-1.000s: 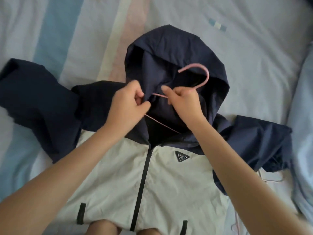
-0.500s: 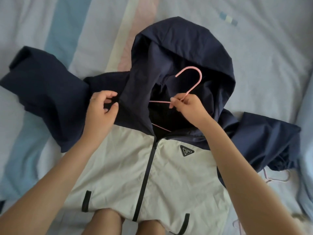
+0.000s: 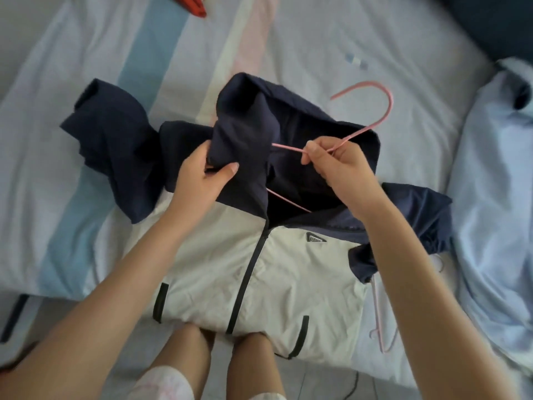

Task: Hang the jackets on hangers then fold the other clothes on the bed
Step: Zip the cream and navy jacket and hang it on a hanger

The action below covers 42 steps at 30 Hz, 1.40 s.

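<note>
Striped bed sheet (image 3: 317,39) is noted under everything: pale ground with blue, cream and pink bands. Light-blue cloth (image 3: 490,197) is heaped along the right edge. A second pink hanger (image 3: 377,321) is seen at the jacket's right side, its upper end hidden under the sleeve. A red object (image 3: 191,4) is cut off by the top edge.

The hooded jacket (image 3: 288,269) is spread front-up on the sheet, with its hem at the near bed edge. Bunched hood (image 3: 248,122) fabric is gripped by the left hand (image 3: 199,180), fingers and thumb curled round it. The pink hanger (image 3: 386,111) is pinched at its neck by the right hand (image 3: 343,166). Its hook is held clear beyond the hood's right rim. Its shoulders are sunk into the collar opening, partly covered by the hood.

The jacket's body is white, and the shoulders, sleeves and hood are navy. A dark zip (image 3: 248,272) is closed up the front. A triangular badge (image 3: 315,237) is noted on the chest.
</note>
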Tool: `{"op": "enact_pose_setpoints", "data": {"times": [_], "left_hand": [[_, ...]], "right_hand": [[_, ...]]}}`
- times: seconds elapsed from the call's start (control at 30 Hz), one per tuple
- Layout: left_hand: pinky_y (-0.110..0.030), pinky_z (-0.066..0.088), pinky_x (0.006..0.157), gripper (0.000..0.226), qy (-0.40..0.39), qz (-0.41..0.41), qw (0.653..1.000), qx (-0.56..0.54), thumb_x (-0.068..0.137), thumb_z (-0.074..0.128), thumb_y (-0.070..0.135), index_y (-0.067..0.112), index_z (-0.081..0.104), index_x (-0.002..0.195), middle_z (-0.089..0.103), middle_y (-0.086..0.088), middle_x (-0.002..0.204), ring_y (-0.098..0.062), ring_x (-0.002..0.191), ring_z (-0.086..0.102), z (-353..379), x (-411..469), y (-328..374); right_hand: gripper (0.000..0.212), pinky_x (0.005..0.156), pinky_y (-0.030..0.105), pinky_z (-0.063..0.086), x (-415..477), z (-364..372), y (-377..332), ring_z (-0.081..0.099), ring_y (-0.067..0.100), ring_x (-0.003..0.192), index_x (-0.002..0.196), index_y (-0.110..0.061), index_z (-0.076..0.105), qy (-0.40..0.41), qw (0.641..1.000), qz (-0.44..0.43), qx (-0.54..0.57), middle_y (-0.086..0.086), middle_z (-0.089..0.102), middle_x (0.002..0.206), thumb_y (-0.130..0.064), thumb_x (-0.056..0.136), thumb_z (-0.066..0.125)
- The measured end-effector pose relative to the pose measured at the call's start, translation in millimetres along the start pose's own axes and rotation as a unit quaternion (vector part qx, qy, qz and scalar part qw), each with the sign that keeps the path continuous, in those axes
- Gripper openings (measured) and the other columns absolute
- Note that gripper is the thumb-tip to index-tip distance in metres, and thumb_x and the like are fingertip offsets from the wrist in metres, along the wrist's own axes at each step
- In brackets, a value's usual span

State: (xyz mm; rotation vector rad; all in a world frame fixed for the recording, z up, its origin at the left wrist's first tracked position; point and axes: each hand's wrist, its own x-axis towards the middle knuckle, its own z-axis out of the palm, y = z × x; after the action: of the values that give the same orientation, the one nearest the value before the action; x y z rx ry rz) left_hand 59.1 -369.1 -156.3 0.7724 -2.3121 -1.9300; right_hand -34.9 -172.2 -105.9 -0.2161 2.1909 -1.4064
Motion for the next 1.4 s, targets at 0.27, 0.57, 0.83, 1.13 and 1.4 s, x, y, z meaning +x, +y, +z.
{"op": "enact_pose_setpoints", "data": {"times": [0.27, 0.57, 0.83, 1.13, 1.4], "left_hand": [[-0.015, 0.047, 0.074, 0.017, -0.069, -0.031, 0.997, 0.021, 0.084, 0.065, -0.001, 0.01, 0.06, 0.095, 0.066, -0.003, 0.086, 0.0, 0.077, 0.06, -54, -136, 75], [-0.015, 0.047, 0.076, 0.027, -0.071, 0.005, 0.997, -0.031, 0.084, 0.064, -0.001, 0.021, 0.06, 0.101, 0.069, 0.012, 0.089, 0.0, 0.087, 0.064, -88, -191, 174], [-0.017, 0.046, 0.075, 0.027, 0.027, 0.18, 0.973, -0.142, 0.083, 0.065, 0.0, 0.023, 0.054, 0.092, 0.063, 0.004, 0.088, -0.001, 0.08, 0.061, -106, -193, 323], [-0.028, 0.045, 0.084, 0.03, 0.054, 0.154, 0.987, -0.017, 0.083, 0.061, 0.045, 0.021, 0.051, 0.097, 0.058, -0.002, 0.098, -0.017, 0.095, 0.054, -59, -240, 337], [-0.043, 0.051, 0.085, 0.022, 0.003, 0.085, 0.996, 0.022, 0.089, 0.058, 0.04, 0.022, 0.048, 0.095, 0.057, -0.006, 0.102, -0.022, 0.094, 0.059, -42, -234, 324]], "right_hand": [[0.037, 0.036, 0.011, 0.021, -125, 9, -53, 0.024, 0.001, 0.035, 0.061, -0.017, 0.054, 0.027, 0.987, 0.153, 0.043, -0.013, 0.03, 0.037, -0.02, 0.098, 0.051], [0.04, 0.033, 0.014, 0.014, -192, -11, -186, 0.019, 0.002, 0.036, 0.067, -0.019, 0.043, -0.113, 0.971, 0.194, 0.077, -0.011, 0.028, 0.045, -0.038, 0.101, 0.037], [0.04, 0.03, 0.012, 0.01, -253, -76, -338, 0.014, 0.002, 0.033, 0.07, -0.019, 0.036, -0.148, 0.977, 0.028, 0.152, -0.008, 0.022, 0.047, -0.045, 0.1, 0.031], [0.045, 0.032, 0.015, 0.008, -304, -90, -399, 0.013, 0.003, 0.034, 0.064, -0.019, 0.036, 0.013, 0.968, -0.075, 0.237, -0.009, 0.023, 0.044, -0.043, 0.102, 0.033], [0.04, 0.032, 0.015, 0.01, -335, -100, -402, 0.012, 0.005, 0.035, 0.063, -0.02, 0.036, 0.088, 0.943, -0.116, 0.299, -0.007, 0.022, 0.046, -0.033, 0.101, 0.041]]}}
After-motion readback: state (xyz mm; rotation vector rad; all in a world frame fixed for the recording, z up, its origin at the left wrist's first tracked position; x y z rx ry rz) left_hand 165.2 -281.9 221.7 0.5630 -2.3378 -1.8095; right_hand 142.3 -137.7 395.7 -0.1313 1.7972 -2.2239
